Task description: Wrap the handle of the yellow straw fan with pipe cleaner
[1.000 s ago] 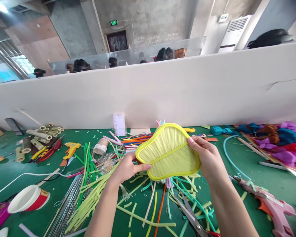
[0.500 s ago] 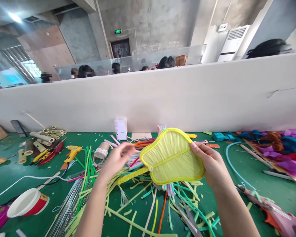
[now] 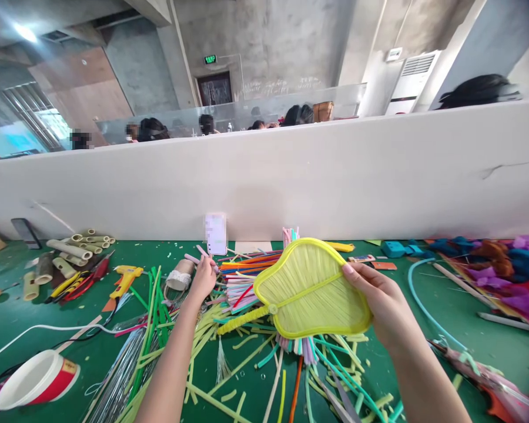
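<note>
My right hand (image 3: 372, 294) pinches a yellow fan (image 3: 320, 291) at its right edge between thumb and fingers. The fan has a fuzzy yellow rim, sheer thread-like panels, a centre rib and a wrapped handle (image 3: 242, 320) pointing lower left. My left hand (image 3: 204, 279) is reached forward with its fingers drawn together, the fingertips at the lower edge of a phone (image 3: 216, 235) propped against the partition. I see nothing held in it. Bundles of coloured pipe cleaners (image 3: 242, 288) lie behind the fan and beside my left hand, next to a roll of twine (image 3: 179, 275).
A yellow glue gun (image 3: 126, 281), pliers (image 3: 88, 282) and bamboo pieces (image 3: 70, 252) lie left, with a paper bowl (image 3: 39, 382) nearer. Scissors (image 3: 341, 396) lie among green offcuts in front. A pink glue gun (image 3: 489, 376) is at right. A white partition (image 3: 264, 182) bounds the table.
My left hand has moved away from the fan, forward and left to the phone, its fingers drawing together. The fan in my right hand has shifted slightly right and down.
</note>
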### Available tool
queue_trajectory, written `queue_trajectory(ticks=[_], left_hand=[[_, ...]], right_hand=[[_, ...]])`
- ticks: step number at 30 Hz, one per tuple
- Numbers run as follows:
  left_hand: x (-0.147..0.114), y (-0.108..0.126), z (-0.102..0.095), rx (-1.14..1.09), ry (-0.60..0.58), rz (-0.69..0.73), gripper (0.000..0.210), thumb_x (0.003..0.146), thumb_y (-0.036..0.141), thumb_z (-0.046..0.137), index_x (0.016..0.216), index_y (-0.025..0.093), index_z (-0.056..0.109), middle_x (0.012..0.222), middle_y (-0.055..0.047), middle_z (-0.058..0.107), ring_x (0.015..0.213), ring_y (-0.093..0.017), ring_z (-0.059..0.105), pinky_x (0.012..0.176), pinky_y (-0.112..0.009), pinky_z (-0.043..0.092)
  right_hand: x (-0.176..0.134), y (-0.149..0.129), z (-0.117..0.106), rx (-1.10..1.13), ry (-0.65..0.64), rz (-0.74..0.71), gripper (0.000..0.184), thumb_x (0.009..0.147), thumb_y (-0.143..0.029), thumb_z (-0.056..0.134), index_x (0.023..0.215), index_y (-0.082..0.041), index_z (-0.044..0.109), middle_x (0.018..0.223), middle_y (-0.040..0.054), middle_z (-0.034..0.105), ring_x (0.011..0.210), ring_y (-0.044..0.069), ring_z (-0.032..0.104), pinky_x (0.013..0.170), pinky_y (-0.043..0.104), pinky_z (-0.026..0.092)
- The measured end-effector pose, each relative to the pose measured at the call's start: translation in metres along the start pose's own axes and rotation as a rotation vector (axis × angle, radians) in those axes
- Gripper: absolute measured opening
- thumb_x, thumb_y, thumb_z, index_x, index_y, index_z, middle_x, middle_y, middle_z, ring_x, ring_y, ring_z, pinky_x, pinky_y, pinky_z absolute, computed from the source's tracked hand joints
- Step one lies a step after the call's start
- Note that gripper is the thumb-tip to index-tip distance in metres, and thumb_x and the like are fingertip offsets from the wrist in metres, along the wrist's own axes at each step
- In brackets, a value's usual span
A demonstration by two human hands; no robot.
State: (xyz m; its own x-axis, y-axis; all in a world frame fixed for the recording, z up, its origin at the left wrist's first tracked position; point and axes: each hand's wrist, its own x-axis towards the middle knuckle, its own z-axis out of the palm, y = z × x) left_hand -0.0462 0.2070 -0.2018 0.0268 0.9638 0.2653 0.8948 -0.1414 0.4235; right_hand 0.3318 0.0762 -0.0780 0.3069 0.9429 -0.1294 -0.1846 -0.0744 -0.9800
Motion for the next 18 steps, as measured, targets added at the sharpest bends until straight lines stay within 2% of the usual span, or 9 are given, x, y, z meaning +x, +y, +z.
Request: queue_trajectory(ticks=[7, 18], left_hand=[[0.009, -0.004, 0.006, 0.159, 0.019, -0.012, 0.038, 0.095, 0.034, 0.062, 0.128, 0.017, 0.058, 0.129, -0.012, 0.061, 0.109, -0.025, 0.064, 0.090, -0.047, 0.056], [0.028, 0.001, 0.003, 0.240, -0.016, -0.161, 0.038, 0.095, 0.035, 0.062, 0.128, 0.017, 0.058, 0.128, -0.011, 0.061, 0.108, -0.025, 0.064, 0.089, -0.046, 0.056]], right_hand=[[0.001, 0.001, 0.000, -0.011, -0.018, 0.007, 0.034, 0.069, -0.053, 0.084, 0.084, -0.023, 0.075, 0.073, 0.0026, 0.071, 0.065, 0.019, 0.062, 0.053, 0.026, 0.045], [-0.003, -0.003, 0.004, -0.014, -0.032, 0.010, 0.038, 0.068, -0.055, 0.084, 0.082, -0.022, 0.073, 0.072, 0.0019, 0.070, 0.062, 0.018, 0.060, 0.053, 0.026, 0.043]])
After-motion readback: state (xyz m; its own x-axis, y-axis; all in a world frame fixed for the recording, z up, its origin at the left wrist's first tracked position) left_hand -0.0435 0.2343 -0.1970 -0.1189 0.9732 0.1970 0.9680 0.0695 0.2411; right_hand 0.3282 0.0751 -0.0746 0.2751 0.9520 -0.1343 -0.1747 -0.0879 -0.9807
